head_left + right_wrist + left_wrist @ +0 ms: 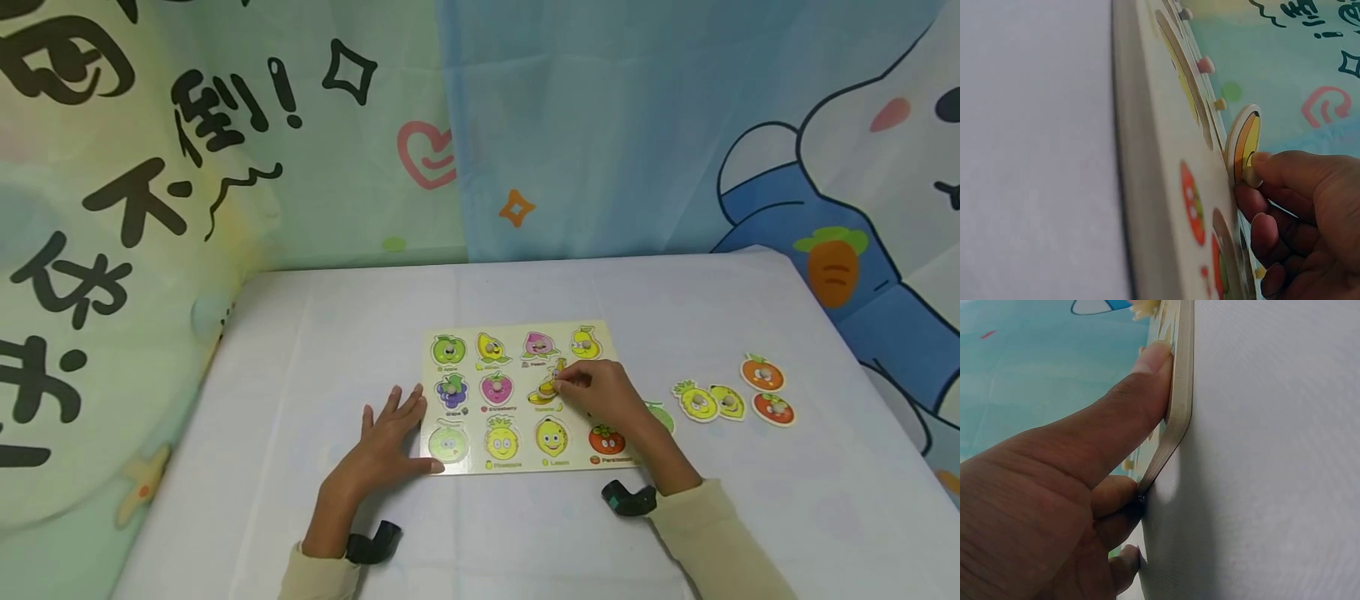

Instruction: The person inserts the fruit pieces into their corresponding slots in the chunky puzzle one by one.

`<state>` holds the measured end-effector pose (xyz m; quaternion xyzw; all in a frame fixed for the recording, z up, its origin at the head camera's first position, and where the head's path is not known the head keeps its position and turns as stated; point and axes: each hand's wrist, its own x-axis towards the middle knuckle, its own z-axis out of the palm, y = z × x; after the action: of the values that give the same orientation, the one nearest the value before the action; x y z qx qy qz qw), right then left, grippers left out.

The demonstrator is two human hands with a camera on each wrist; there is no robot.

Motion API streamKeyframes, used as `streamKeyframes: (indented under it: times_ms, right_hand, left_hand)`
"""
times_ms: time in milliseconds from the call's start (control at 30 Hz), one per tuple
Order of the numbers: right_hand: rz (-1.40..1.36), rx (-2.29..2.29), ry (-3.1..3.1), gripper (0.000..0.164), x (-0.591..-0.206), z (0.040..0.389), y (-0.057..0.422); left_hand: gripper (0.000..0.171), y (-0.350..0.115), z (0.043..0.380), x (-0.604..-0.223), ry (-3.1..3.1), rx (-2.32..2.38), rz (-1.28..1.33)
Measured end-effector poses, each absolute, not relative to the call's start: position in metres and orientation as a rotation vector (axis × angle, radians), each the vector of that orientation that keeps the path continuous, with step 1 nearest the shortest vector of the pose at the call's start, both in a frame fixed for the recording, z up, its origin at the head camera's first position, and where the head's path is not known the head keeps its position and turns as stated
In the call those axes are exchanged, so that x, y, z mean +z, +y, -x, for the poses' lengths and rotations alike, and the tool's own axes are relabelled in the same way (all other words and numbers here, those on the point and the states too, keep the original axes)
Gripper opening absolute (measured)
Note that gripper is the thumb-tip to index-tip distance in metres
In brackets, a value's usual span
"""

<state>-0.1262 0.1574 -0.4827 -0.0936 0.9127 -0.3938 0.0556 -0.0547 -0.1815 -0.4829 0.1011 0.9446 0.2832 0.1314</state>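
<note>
A fruit puzzle board (528,421) lies flat on the table, with rows of fruit pictures, several of them knobbed pieces. My right hand (609,398) pinches the small knob of a banana puzzle piece (1247,140) between thumb and finger. In the right wrist view this piece stands tilted at the board's surface; whether it sits in its slot I cannot tell. At the board's lower left, my left hand (386,442) rests with fingers spread along the edge. Its thumb (1150,359) presses on the board's front corner in the left wrist view.
Right of the board lie loose pieces: a pineapple (697,404), a lemon (727,402), an orange (762,373) and a red persimmon (774,409). A green piece (662,415) is partly hidden by the right forearm. A printed cloth (570,125) hangs behind the white table (337,308).
</note>
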Motion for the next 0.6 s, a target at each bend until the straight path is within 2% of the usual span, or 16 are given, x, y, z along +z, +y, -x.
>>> streamKeyframes:
  times_ms: [600]
  right_hand:
    - [0.310,-1.045,2.785,0.012,-0.477,0.124,0.143]
  left_hand:
    - [0.103,-0.182,0.055,-0.484,2.737,0.839,-0.300]
